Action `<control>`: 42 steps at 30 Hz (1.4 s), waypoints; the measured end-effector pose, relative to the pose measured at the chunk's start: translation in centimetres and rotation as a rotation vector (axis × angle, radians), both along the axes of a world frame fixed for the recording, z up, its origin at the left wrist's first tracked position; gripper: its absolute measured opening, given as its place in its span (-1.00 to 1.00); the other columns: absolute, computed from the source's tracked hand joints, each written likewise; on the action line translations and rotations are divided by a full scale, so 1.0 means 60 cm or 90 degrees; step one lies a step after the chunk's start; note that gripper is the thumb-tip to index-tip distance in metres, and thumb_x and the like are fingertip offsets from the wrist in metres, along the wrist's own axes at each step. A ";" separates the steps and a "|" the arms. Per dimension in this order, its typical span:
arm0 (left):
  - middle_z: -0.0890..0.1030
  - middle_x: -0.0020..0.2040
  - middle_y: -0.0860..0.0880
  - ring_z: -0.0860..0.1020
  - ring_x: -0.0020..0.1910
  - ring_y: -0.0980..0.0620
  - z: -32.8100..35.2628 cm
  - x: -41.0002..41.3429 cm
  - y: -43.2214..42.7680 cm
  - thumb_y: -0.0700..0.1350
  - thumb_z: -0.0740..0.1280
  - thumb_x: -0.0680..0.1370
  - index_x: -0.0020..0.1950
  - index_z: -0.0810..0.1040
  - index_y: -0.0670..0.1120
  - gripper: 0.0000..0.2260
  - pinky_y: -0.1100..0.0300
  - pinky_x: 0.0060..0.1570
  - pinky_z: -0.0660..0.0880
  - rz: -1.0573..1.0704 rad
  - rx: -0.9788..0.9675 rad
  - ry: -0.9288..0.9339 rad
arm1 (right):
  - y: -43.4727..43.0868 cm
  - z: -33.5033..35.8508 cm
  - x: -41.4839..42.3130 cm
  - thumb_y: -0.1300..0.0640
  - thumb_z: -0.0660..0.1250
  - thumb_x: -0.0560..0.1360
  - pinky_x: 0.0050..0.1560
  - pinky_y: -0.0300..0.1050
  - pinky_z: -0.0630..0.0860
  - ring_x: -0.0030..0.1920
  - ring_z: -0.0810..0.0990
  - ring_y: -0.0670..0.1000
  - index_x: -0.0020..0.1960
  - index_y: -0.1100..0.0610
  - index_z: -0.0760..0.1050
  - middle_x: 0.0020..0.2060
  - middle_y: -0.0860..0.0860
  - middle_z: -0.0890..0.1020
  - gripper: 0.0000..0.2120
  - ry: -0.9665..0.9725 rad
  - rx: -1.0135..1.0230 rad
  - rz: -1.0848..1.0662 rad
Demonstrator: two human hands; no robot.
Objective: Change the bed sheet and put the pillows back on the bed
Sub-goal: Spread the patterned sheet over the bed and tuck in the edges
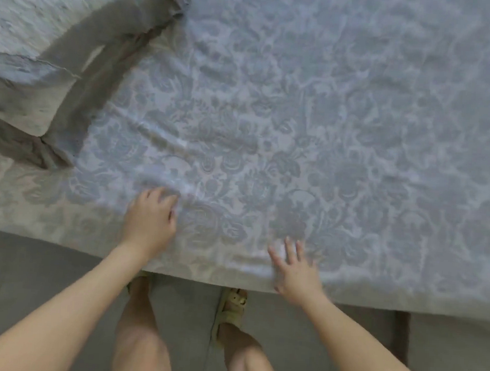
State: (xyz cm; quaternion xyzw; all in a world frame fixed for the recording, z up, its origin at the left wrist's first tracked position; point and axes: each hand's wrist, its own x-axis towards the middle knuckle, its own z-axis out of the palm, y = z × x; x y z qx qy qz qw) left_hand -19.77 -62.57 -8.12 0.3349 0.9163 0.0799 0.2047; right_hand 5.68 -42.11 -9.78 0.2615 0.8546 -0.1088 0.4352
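Floral bed sheet (pixel 299 117) lies spread over most of the bed, its hem hanging just past the near edge. At the far-left corner a flap (pixel 81 69) of it is turned back in a grey fold, baring the paler mottled bed top (pixel 34 6). Pillows not in view.

Left hand (pixel 150 219) rests on the sheet near the near edge, fingers bent, tips at a ridge of creases (pixel 160 145); whether its grip pinches cloth or only presses, I cannot tell. Right hand (pixel 296 270) lies flat on the sheet beside the near edge, fingers spread, holding nothing. Person stands on the floor (pixel 32 272) in a pale sandal (pixel 230 305), close against the bed.

Likely step: smoothing and squaring the fresh sheet. To do it well: anchor with the flat right palm and sweep the left outward along the creases, toward the left edge rather than across them. Then unfold the turned-back flap over the far-left corner and check that the overhang is even before tucking.
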 end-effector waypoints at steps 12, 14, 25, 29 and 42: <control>0.01 0.56 -0.12 -0.04 0.54 -0.17 0.011 0.167 0.306 -0.03 0.09 0.65 0.53 0.16 0.05 -0.56 -0.02 0.44 0.18 -0.510 -0.159 -0.035 | 0.041 0.064 0.266 0.03 0.18 0.60 0.17 -0.10 0.42 0.28 0.48 0.04 0.43 0.04 0.35 0.32 -0.01 0.49 -0.59 0.238 0.079 -0.848; 0.07 0.56 -0.12 0.00 0.53 -0.18 0.015 0.193 0.343 -0.04 0.12 0.64 0.51 0.22 0.03 -0.58 -0.02 0.42 0.22 -0.556 -0.123 -0.029 | 0.057 0.060 0.273 0.07 0.18 0.61 0.18 -0.09 0.43 0.23 0.51 0.04 0.39 0.08 0.39 0.26 0.01 0.53 -0.64 0.325 0.093 -1.032; 0.64 0.11 -0.14 0.56 0.18 -0.21 0.030 0.499 0.592 -0.26 0.46 0.40 -0.01 0.68 -0.15 -0.83 -0.09 0.11 0.53 -1.009 0.103 0.043 | 0.093 0.016 0.432 0.22 0.19 0.61 -0.21 -0.12 0.56 -0.27 0.56 0.02 0.03 0.22 0.49 -0.21 0.12 0.58 -0.89 0.661 -0.010 -1.749; 0.66 0.05 -0.09 0.61 0.10 -0.14 0.032 0.656 0.686 -0.32 0.49 0.29 0.00 0.67 -0.15 -0.70 -0.05 0.20 0.45 -1.213 0.142 0.054 | 0.111 -0.025 0.483 0.24 0.22 0.58 -0.24 -0.15 0.58 -0.27 0.58 0.04 -0.05 0.21 0.51 -0.23 0.13 0.60 -0.89 0.739 -0.122 -1.860; 0.63 -0.29 -0.02 0.60 -0.11 -0.12 -0.054 0.908 0.892 -0.03 0.03 0.54 -0.25 0.67 -0.10 -0.56 0.01 0.43 0.08 -1.771 -0.047 0.333 | 0.188 -0.110 0.458 0.30 0.08 0.63 -0.05 -0.32 0.42 0.12 0.56 0.02 0.13 0.05 0.53 0.09 0.05 0.62 -0.69 0.898 -0.471 -1.868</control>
